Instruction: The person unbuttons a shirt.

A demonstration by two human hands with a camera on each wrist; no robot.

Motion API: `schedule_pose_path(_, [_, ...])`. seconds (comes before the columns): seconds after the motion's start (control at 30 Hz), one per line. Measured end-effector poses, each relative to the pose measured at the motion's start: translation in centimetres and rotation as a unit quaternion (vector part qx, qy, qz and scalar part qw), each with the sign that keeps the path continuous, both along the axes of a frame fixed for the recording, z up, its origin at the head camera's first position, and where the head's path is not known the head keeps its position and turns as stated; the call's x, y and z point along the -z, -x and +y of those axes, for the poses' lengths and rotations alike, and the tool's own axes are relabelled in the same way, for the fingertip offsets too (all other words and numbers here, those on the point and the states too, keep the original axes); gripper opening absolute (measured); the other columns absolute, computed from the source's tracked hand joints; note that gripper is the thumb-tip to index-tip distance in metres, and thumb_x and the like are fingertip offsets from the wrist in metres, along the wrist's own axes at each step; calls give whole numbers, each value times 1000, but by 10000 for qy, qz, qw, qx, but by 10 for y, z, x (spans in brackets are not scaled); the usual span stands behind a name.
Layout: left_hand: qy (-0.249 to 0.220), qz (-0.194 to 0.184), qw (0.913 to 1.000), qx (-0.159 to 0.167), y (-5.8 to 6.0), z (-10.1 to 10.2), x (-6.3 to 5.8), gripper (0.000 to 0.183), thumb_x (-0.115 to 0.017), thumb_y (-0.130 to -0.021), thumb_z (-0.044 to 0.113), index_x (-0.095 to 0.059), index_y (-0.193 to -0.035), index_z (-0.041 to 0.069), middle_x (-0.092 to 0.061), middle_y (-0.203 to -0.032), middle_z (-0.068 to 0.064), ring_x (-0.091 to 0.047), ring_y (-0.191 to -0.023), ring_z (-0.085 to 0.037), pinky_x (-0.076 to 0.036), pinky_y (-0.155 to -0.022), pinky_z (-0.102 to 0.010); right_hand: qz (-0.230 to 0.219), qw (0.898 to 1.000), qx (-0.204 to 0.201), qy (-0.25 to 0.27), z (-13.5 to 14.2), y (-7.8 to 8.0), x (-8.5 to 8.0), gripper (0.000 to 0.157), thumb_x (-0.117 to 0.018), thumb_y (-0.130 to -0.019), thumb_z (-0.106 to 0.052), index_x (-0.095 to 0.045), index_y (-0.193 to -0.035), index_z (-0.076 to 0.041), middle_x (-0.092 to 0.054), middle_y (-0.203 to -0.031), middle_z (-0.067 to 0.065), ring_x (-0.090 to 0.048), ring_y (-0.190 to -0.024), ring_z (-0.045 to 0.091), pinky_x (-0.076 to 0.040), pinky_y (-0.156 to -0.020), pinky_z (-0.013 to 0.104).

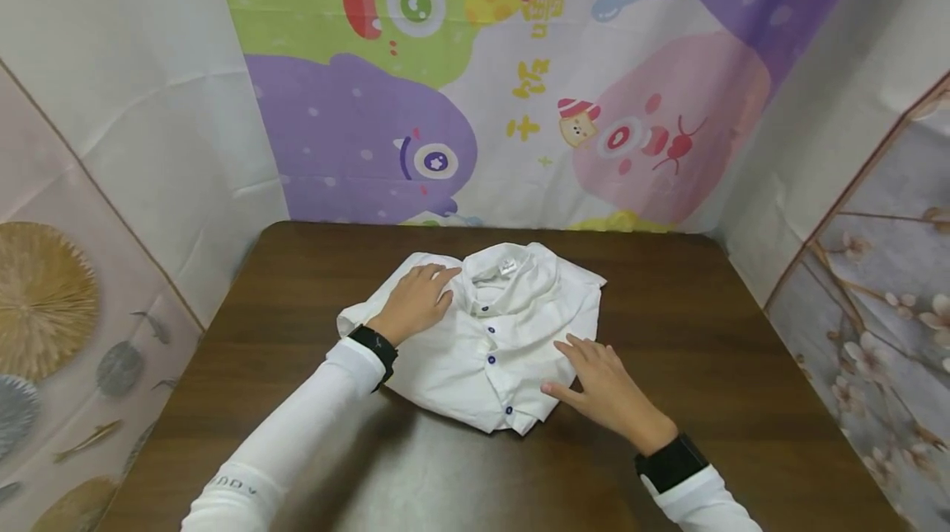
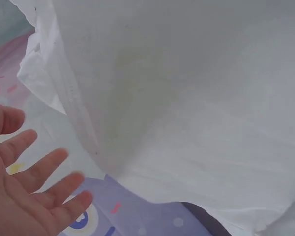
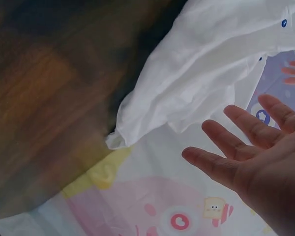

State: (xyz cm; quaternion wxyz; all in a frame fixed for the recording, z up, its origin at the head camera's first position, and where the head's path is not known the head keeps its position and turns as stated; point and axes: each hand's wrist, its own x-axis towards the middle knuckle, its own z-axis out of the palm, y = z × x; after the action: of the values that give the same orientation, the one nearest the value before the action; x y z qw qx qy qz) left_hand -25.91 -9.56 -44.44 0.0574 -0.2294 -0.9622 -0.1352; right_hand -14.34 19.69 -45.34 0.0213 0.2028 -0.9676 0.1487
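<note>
A white button-up shirt (image 1: 453,359) with dark blue buttons lies bunched on the brown table, its collar toward the far side. My left hand (image 1: 416,301) is over the shirt's left part beside the collar; in the left wrist view its fingers (image 2: 44,169) are spread and hold nothing. Near the shirt's right front edge is my right hand (image 1: 601,383), fingers spread. The right wrist view has that hand (image 3: 265,157) with extended fingers and no cloth in them. Whether either hand touches the fabric I cannot tell.
The dark brown wooden table (image 1: 668,317) extends around the shirt on all sides. Behind it hangs a curtain (image 1: 512,177) printed with cartoon monsters. Patterned cloths (image 1: 876,334) hang at both sides. Each wrist wears a black band (image 1: 671,462).
</note>
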Motion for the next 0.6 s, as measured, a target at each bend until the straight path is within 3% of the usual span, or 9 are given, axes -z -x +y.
schedule_pose_path(0.13, [178, -266, 9993, -196, 9, 6, 1, 40, -51, -92, 21, -51, -132, 18, -61, -119, -13, -55, -106, -35, -47, -84, -48, -106, 9999, 4, 135, 0, -3, 5, 66, -60, -84, -49, -50, -130, -2, -48, -133, 22, -43, -123, 41, -30, -100, 61])
schedule_pose_path(0.27, [419, -262, 9985, -219, 14, 12, 4, 40, -55, -90, 15, -54, -129, 22, -63, -111, -12, -57, -98, -33, -49, -77, -44, -189, 9995, -3, 249, -1, -5, 11, 66, -61, -84, -48, -50, -130, -3, -49, -133, 22, -44, -124, 40, -30, -100, 60])
schedule_pose_path(0.6, [986, -435, 9941, -149, 28, 27, 11, 36, -58, -88, 14, -62, -122, 27, -62, -113, -11, -53, -102, -32, -46, -82, -45, -249, 9991, 93, 329, -2, -3, 15, 63, -59, -85, -48, -50, -130, -5, -50, -132, 19, -45, -123, 37, -31, -101, 57])
